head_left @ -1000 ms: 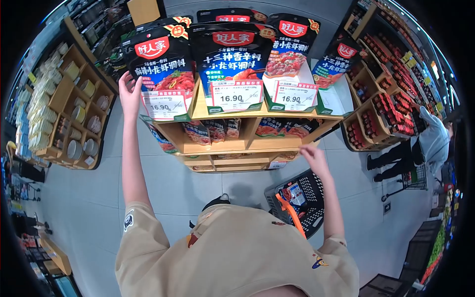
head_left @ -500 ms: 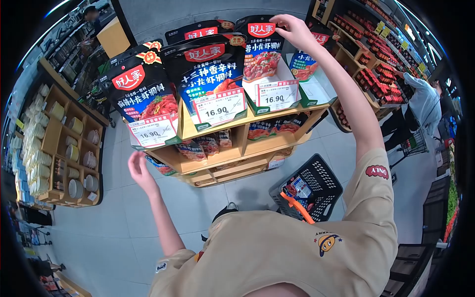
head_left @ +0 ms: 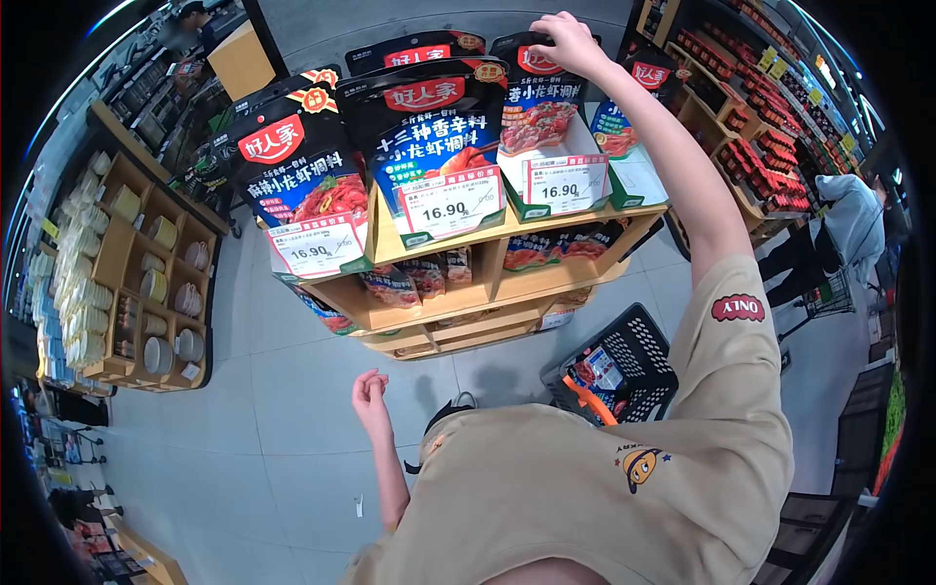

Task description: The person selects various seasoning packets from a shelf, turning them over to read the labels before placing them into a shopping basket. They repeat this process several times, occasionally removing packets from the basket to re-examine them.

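Note:
My right hand (head_left: pixel 570 47) reaches to the top of a crayfish seasoning pouch (head_left: pixel 534 109), fingers curled over its upper edge and covering part of the red logo. That pouch stands upright in a display box behind a 16.90 price card (head_left: pixel 557 187). To its left are another seasoning pouch (head_left: pixel 426 127) and a third, tilted one (head_left: pixel 292 156), each behind its own price card. My left hand (head_left: pixel 370 398) hangs low in front of the shelf, fingers curled in, with nothing seen in it.
The pouches stand on a wooden display shelf (head_left: pixel 390 239) with more packs below. A black basket (head_left: pixel 643 361) with an orange handle and packs inside sits on the floor at right. Crockery shelves (head_left: pixel 146 292) stand left; a person (head_left: pixel 848 229) with a cart is at right.
My right hand has moved from the pouch's top right corner further over its top. My left hand has dropped away from the shelf, towards my body, and its fingers have curled.

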### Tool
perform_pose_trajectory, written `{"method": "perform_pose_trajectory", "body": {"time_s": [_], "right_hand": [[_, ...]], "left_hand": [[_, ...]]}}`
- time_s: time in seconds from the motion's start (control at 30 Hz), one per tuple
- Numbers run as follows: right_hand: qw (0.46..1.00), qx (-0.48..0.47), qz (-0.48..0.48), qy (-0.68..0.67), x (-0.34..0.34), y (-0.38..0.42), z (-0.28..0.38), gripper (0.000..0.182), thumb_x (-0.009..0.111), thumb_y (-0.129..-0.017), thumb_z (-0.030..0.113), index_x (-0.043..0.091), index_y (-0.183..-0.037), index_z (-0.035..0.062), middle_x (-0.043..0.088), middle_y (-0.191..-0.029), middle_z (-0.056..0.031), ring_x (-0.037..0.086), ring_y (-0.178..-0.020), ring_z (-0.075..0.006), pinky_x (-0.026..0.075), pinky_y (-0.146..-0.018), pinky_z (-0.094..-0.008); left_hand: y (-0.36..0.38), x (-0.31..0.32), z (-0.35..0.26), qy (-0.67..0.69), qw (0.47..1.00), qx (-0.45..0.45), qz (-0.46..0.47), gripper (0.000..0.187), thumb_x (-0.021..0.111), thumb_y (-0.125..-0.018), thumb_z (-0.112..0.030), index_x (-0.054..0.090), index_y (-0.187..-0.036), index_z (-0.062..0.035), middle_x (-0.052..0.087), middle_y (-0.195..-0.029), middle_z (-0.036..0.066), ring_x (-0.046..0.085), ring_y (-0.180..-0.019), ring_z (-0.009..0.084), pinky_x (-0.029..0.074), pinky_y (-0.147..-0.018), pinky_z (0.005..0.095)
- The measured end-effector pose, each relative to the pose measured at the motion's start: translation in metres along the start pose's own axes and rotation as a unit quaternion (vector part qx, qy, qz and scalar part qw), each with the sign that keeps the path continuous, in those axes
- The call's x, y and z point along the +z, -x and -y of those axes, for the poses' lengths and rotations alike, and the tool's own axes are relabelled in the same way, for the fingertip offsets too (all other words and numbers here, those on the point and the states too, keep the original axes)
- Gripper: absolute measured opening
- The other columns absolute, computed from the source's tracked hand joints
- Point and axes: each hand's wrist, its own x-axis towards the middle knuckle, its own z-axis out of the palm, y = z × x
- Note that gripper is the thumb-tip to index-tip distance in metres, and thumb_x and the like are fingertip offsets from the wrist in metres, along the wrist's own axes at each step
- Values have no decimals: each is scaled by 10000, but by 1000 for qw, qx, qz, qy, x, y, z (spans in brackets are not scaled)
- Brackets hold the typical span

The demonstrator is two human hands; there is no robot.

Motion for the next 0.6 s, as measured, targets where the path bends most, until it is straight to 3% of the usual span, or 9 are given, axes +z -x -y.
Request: {"method": "perform_pose_trajectory", "body": {"time_s": [0.03, 0.13, 0.2, 0.4, 0.47, 0.53, 0.6], "right_hand": [[996, 60, 32, -52, 1, -1, -1, 346, 647, -700, 234, 568, -993, 70, 586, -946, -121, 548, -900, -277, 438, -764, -363], [985, 101, 50, -134, -6, 0, -3, 296, 624, -724, 187, 571, -972, 34, 596, -893, -158, 570, -848, -292, 451, -743, -355], [991, 76, 26, -111, -7, 2, -10, 261, 600, -744, 151, 568, -962, 10, 594, -871, -172, 578, -817, -296, 459, -724, -348], [979, 121, -41, -158, -29, -1, -17, 226, 586, -754, 138, 572, -929, -5, 591, -841, -183, 579, -786, -302, 458, -701, -325], [978, 100, -87, -164, -44, -7, -17, 209, 600, -665, 101, 572, -851, 10, 573, -835, -165, 532, -842, -323, 424, -733, -366], [976, 91, -95, -172, -70, -19, -8, 140, 590, -667, 92, 587, -769, -4, 577, -745, -183, 555, -752, -334, 432, -693, -362], [975, 66, -121, -173, -82, -30, -12, 170, 586, -665, 84, 587, -814, 2, 575, -768, -183, 553, -768, -333, 431, -692, -354]], "left_hand": [[-5, 3, -5, -10, 1000, 19, 8, 150, 452, -835, -76, 518, -945, 2, 574, -780, 43, 532, -757, 100, 425, -711, 233], [-18, 12, -21, -13, 997, 64, 35, 156, 465, -845, -133, 535, -937, -28, 569, -793, 24, 524, -765, 89, 399, -704, 211], [-22, 23, -32, -7, 997, 68, 43, 154, 468, -846, -129, 534, -940, -25, 570, -793, 26, 523, -763, 87, 400, -703, 210], [-16, 49, -40, 14, 992, 79, 94, 145, 480, -847, -114, 531, -943, -19, 576, -797, 34, 527, -768, 87, 410, -704, 212], [-13, 55, -37, 21, 990, 60, 126, 144, 476, -848, -110, 531, -942, -16, 581, -800, 38, 530, -769, 88, 414, -711, 215], [-11, 59, -33, 22, 990, 59, 129, 143, 474, -848, -108, 533, -939, -14, 586, -796, 41, 533, -759, 88, 419, -705, 215], [-9, 62, -34, 29, 988, 57, 139, 144, 478, -847, -109, 535, -936, -12, 587, -786, 40, 535, -744, 88, 422, -693, 212]]}}
